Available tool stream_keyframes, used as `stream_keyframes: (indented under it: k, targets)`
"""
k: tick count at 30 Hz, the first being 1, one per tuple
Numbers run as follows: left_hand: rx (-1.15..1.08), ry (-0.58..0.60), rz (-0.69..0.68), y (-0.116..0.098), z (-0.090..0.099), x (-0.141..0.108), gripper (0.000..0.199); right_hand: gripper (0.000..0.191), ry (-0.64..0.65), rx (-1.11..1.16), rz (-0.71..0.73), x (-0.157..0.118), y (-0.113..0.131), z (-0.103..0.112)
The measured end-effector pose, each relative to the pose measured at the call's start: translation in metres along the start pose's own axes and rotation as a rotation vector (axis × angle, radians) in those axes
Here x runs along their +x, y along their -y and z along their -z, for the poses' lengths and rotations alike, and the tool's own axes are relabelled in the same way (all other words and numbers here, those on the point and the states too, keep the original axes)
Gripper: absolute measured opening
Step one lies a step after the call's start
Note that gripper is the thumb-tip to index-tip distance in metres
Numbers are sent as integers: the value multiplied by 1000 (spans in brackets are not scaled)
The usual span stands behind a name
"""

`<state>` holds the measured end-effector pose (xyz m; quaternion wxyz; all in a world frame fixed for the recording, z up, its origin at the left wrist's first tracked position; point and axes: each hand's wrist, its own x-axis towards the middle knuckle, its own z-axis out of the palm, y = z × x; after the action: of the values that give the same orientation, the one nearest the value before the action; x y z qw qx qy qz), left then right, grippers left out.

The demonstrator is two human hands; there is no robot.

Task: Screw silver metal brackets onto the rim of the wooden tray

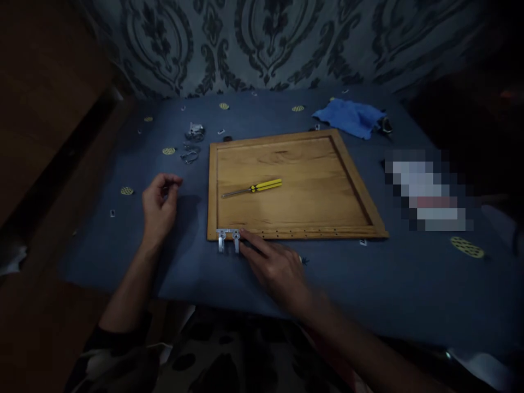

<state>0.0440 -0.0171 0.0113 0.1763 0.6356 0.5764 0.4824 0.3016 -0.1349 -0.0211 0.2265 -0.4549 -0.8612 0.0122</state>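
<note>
A framed wooden panel (286,185) lies on the blue cloth, with a row of small holes along its near edge. On the panel rests a yellow-handled screwdriver (265,185). Two metal brackets (228,236) sit at the panel's near left corner and stick out past its edge. My right hand (280,267) pinches the right-hand bracket at its side with thumb and fingers. Left of the panel, my left hand (160,204) is raised over the cloth with its fingers curled together; whatever it may hold is too small to make out.
Small metal pieces (192,134) lie behind my left hand. A blue rag (350,117) is at the back right, beside a dark object. A blurred-out item (429,191) lies on the right. Patterned fabric (266,43) rises behind the blue surface (347,289).
</note>
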Motion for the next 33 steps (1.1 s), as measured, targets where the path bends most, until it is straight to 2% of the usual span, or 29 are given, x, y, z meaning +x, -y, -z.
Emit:
stream_keyframes:
  k: [7,13,15,21,28,33]
  targets:
    - [159,-25,-44,24,5,7,20,41,174,-49,-34,4,-1,0]
    - [304,39,-60,49,-2,17,20,45,312,-5,-123,12,2,7]
    - [344,68,-42,59,-5,26,32,46,323,28,-154,13,4,10]
    - [408,124,-38,75,-12,54,36,48,320,69,-156,13,6,14]
    - [425,150,-82,77,-21,58,36,50,300,50,-132,14,6,17]
    - [386,146,-69,85,-15,64,35,46,279,43,-112,13,6,16]
